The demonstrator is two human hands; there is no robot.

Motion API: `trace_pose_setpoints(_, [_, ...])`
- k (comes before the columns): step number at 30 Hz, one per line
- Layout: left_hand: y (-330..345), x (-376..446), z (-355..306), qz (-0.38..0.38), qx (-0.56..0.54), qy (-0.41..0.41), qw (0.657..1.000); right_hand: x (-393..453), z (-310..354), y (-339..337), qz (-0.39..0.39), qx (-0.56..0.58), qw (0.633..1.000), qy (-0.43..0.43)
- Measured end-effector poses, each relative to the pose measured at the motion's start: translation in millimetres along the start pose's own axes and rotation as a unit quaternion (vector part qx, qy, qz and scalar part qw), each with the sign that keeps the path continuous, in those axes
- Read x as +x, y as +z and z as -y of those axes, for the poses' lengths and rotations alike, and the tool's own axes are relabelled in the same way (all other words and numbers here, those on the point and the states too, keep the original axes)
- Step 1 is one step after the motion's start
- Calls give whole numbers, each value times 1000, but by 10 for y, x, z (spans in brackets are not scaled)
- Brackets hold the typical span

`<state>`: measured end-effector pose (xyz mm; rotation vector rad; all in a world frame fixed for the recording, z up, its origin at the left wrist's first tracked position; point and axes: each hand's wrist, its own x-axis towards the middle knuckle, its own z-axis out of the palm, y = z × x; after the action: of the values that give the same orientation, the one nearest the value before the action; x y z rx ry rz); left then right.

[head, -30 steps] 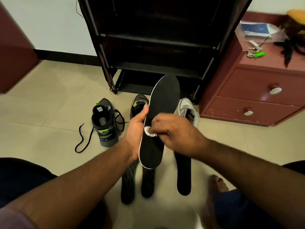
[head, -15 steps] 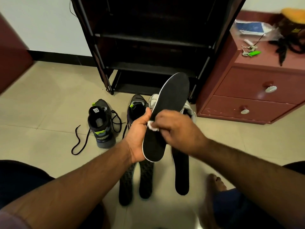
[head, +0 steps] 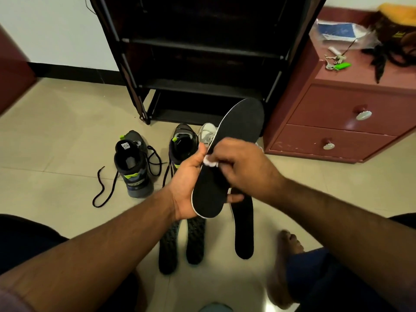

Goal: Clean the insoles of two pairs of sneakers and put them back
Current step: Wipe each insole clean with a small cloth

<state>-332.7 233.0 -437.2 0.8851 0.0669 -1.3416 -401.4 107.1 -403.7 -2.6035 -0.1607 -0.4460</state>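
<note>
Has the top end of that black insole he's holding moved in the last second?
Yes. The insole has tilted rightward: its tip, earlier in front of the black shoe rack, now leans toward the red drawer cabinet.

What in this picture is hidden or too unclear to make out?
Head view only:
- White sneaker: mostly hidden behind the held insole; a second one cannot be confirmed.
- White wipe: mostly covered by the right hand, so its material is unclear.
- Left hand: most of its fingers are behind the insole.
- Shoe rack: shelves too dark to see contents.
- Bluish object: cut off by the bottom edge.
</note>
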Motion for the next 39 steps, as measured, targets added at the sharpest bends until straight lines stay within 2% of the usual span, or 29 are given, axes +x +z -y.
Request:
trace_pose_setpoints(3, [54,-18,8,-10,4,-2,1000,25,-53,2,-46,19,996,74])
trace_pose_setpoints(7, [-31,-7,-120,-34,-21,10,999,-190,343,121,51,89,994,-26])
trace_pose_setpoints(10, [-71,5,-103,-32,-11,12,999,-199,341,90,99,78,990,-62])
trace_pose_setpoints(13, [-3,-11,-28,-20,-18,7,1000,-30,74,40,34,20,999,-8])
trace_pose_setpoints(15, [16,-12,-10,-21,-14,18,1000,28,-16,33,-10,19,999,41])
trace_pose_setpoints(16, [5,-9,-24,-26,-14,18,999,19,8,53,-14,30,999,39])
trace_pose_setpoints(20, [-45,15,-131,-52,-18,46,997,-178,317,145,90,96,989,-65])
trace_pose_setpoints(23, [-38,36,-167,-64,-29,73,995,-219,337,157,127,70,982,-119])
trace_pose_setpoints(26, [-60,50,-167,-55,-31,53,997,-157,171,121,112,69,987,-96])
trace_pose_setpoints(31, [-56,39,-192,-42,-43,68,996,-34,-37,36,47,-28,998,-33])
trace_pose_setpoints(32, [-38,32,-198,-41,-49,71,995,-50,15,39,53,-16,997,-52])
trace_pose_setpoints(36, [-54,19,-216,-47,-56,66,995,-179,193,63,152,25,979,-130])
trace_pose_setpoints(39, [-44,8,-157,-44,-39,55,997,-21,-70,-36,105,-55,989,-89])
